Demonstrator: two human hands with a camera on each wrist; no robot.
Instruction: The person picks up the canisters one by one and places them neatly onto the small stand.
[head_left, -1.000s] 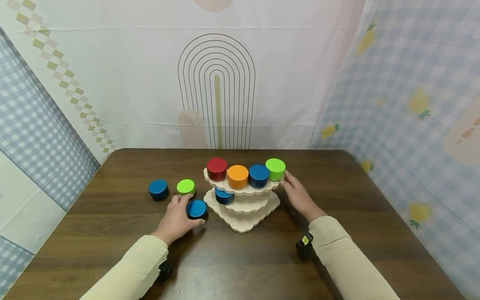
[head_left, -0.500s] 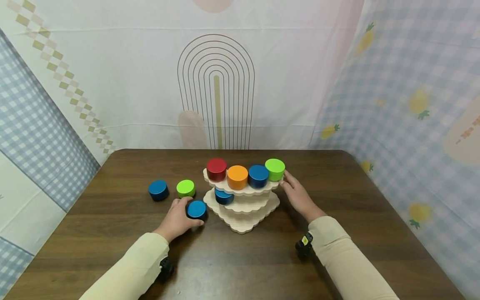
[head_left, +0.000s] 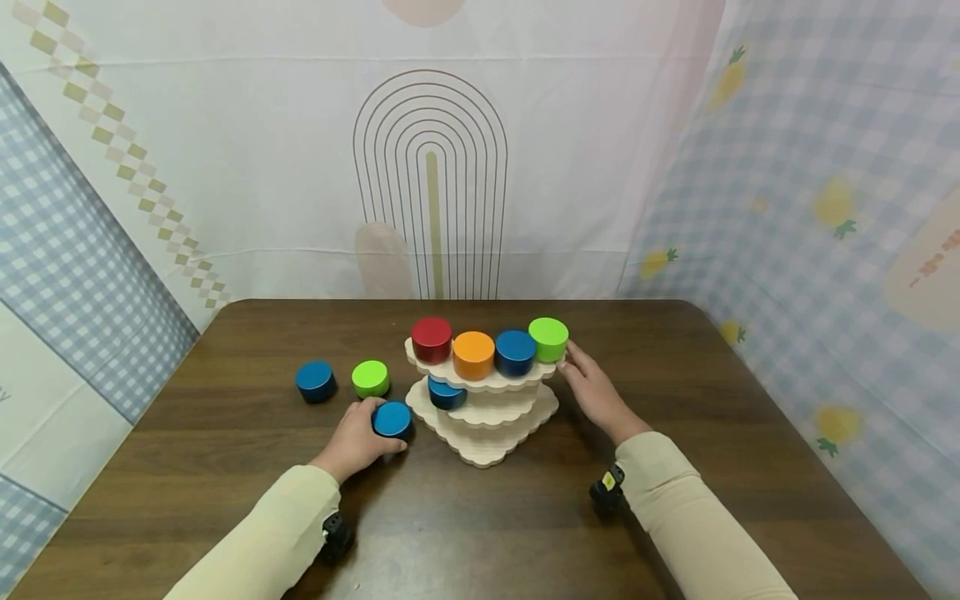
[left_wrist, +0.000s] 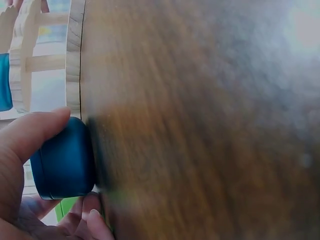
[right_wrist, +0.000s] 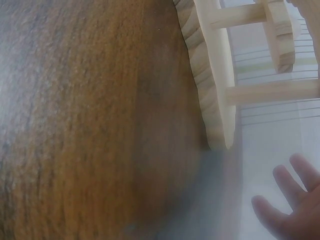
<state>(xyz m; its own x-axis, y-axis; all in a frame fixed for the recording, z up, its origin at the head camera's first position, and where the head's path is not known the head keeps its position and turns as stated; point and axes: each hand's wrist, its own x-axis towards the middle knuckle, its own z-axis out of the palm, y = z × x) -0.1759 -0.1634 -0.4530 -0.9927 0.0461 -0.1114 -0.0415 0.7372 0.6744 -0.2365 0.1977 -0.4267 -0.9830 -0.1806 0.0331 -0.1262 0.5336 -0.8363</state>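
Observation:
My left hand (head_left: 358, 439) holds a blue round tin (head_left: 393, 420) standing on the table, left of a three-tiered wooden stand (head_left: 480, 446). In the left wrist view the thumb lies on one side of this blue tin (left_wrist: 65, 160), with fingers on the other. A red tin (head_left: 432, 341), an orange tin (head_left: 473, 356), a dark blue tin (head_left: 515, 354) and a green tin (head_left: 548, 340) stand on the top tier. Another blue tin (head_left: 447, 395) sits beneath them on the middle tier. My right hand (head_left: 597, 395) has extended fingers at the top tier's right edge; contact is unclear.
A second green tin (head_left: 371, 379) stands just behind my left hand, with a further blue tin (head_left: 316, 382) to its left. The brown wooden table (head_left: 480, 533) ends at a patterned cloth (head_left: 285, 167) hanging behind it.
The left fingertips have drawn back slightly from the loose green tin, closer around the blue tin. The right hand and the stand hold their places.

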